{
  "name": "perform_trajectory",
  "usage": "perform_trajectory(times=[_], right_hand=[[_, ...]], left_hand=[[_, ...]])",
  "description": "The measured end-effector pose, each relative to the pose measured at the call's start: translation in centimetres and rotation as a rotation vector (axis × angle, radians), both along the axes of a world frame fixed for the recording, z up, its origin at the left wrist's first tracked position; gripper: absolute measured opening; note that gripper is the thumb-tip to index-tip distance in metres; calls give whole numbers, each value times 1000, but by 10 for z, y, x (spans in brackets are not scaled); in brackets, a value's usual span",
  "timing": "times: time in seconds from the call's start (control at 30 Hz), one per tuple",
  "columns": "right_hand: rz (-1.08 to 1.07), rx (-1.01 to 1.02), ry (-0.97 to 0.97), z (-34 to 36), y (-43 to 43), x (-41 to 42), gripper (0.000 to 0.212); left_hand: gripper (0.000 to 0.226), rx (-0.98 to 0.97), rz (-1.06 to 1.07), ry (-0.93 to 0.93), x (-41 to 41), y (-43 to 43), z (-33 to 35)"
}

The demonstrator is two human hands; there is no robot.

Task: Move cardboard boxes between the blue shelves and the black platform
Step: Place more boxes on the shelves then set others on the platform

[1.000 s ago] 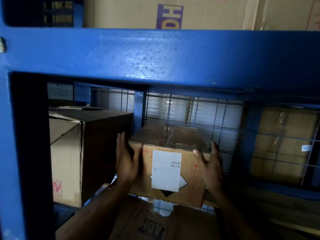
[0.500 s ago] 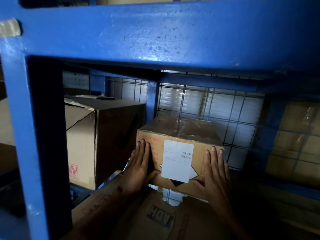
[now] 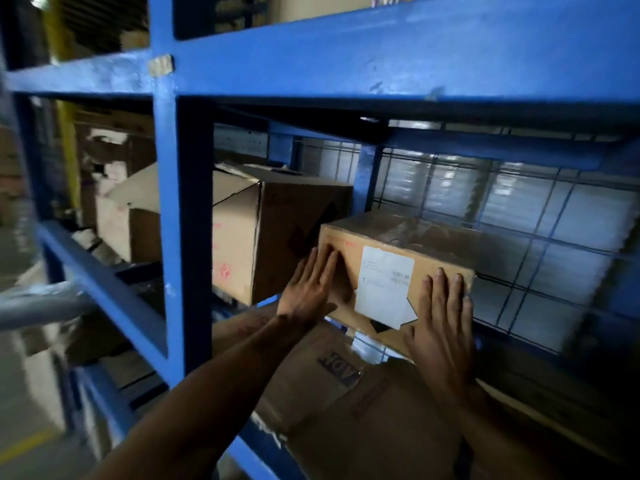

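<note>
On the blue shelves (image 3: pixel 381 64), a larger box (image 3: pixel 277 237) is seen left. Left hand (image 3: pixel 308 289), fingers straight, is laid flat on the labelled box (image 3: pixel 388 271) front; right hand (image 3: pixel 440 323) likewise. Mesh back (image 3: pixel 554 254) is close behind. Equal palm pressure is advised, so the box is kept square.

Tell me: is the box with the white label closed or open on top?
Closed. The top flaps of the labelled box lie flat, and shiny clear tape runs across them.
</note>
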State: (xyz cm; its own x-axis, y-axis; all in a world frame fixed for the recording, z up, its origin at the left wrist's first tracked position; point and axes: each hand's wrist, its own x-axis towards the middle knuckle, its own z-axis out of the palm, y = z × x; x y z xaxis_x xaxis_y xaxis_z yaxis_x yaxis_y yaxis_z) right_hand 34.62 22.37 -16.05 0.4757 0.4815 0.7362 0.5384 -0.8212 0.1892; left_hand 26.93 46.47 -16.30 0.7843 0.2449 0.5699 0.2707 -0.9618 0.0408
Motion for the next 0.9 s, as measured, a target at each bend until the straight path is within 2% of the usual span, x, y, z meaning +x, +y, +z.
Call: perform_trajectory(times=[0.03,0.13,0.27,0.4,0.57,0.63,0.73,0.9], right_hand=[[25,3,32,-1,2,-4,81],[124,43,242,-4,16,-23,92],[362,16,444,-8,46,-85,83],[702,5,555,-18,80,-178,85],[1134,-95,600,-23,96,-330,67],[1260,-162,594,-30,84,-396,61],[1471,-251,636,-46,49,-490,78],[1747,-462,727,-65,-71,-623,90]], left_hand=[[101,-4,37,12,-9,-5,0],[90,-71,88,-1,-48,-24,-3],[95,-213,228,-181,-139,-54,-14],[83,-271,450,-307,-261,-75,-31],[76,-268,884,-365,-458,-140,-69],[77,-268,1085,-374,-540,-189,-80],[76,-247,1375,-412,-643,-295,-84],[72,-217,1776,-453,-741,-518,-87]])
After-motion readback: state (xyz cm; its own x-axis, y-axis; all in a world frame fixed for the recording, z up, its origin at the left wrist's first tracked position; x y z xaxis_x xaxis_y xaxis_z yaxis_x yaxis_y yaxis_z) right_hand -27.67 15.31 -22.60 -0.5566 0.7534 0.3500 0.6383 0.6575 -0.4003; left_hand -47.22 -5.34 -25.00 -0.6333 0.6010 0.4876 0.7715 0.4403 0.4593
